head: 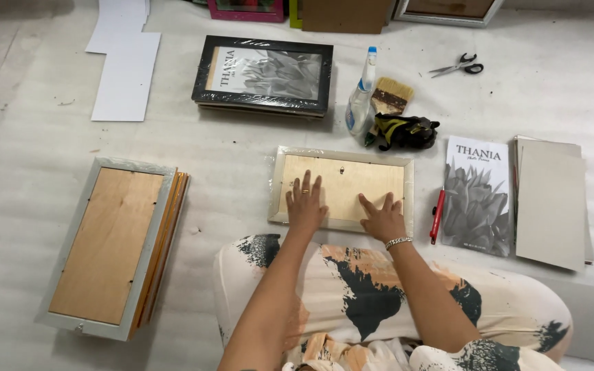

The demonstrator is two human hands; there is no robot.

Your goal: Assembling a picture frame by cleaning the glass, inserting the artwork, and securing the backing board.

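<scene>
Face-down picture frame, long axis crosswise before her; left hand and right hand spread flat on backing.

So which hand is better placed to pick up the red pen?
Probably the right hand: it rests on the frame near the red pen; the left hand lies farther away.

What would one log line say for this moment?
left hand: flat on frame back | right hand: flat on frame back | frame: face down on floor | red pen: beside frame
</scene>
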